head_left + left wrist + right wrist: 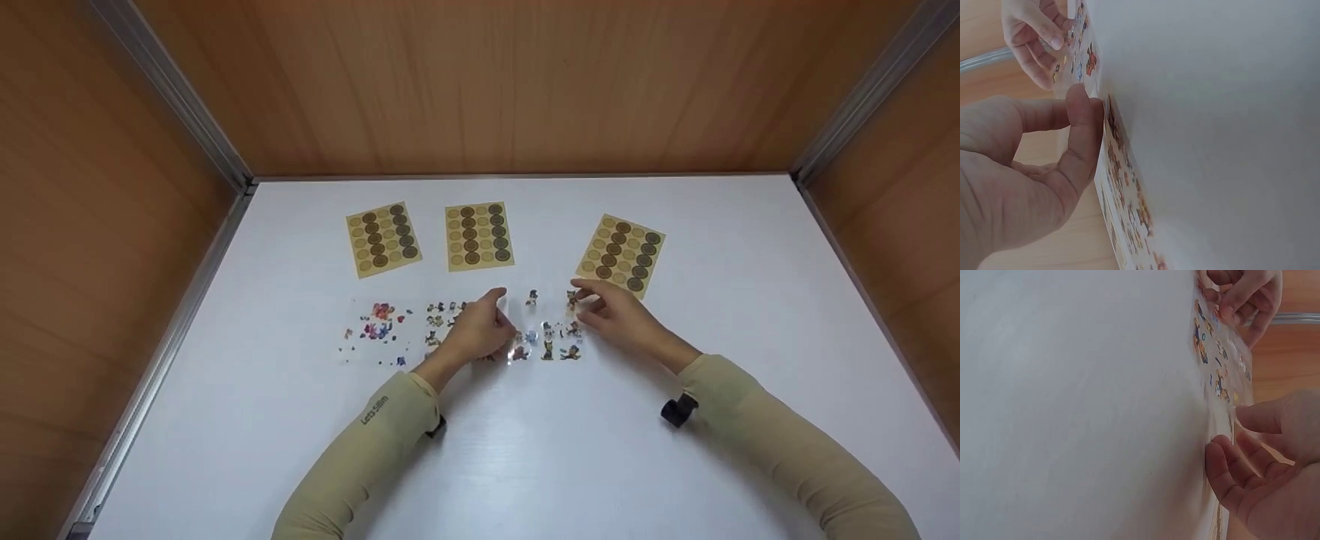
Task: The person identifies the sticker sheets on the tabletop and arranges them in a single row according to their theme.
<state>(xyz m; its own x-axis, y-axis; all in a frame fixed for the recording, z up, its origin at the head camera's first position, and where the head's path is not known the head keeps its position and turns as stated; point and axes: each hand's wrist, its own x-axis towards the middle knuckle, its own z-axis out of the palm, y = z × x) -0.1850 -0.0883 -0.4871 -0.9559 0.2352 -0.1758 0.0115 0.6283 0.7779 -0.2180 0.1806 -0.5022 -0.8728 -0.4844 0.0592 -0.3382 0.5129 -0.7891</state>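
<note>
A clear sticker sheet (548,349) with small cartoon figures lies between the two hands, slightly lifted in the right wrist view. My left hand (478,330) pinches its left edge between thumb and fingertips, partly covering a second clear sticker sheet (435,321) below. At the opposite edge, my right hand (621,313) holds the sheet, thumb (1255,417) on one face and curled fingers (1224,464) beneath. Further left lies a third clear sheet (381,330) of colourful small stickers, untouched by either hand.
Three tan sheets of round brown stickers lie behind: a left one (384,240), a middle one (480,236) and a right one (621,253) close to the right fingertips. Wood-look panels (517,90) in metal framing bound the white table (487,480) at the back and sides.
</note>
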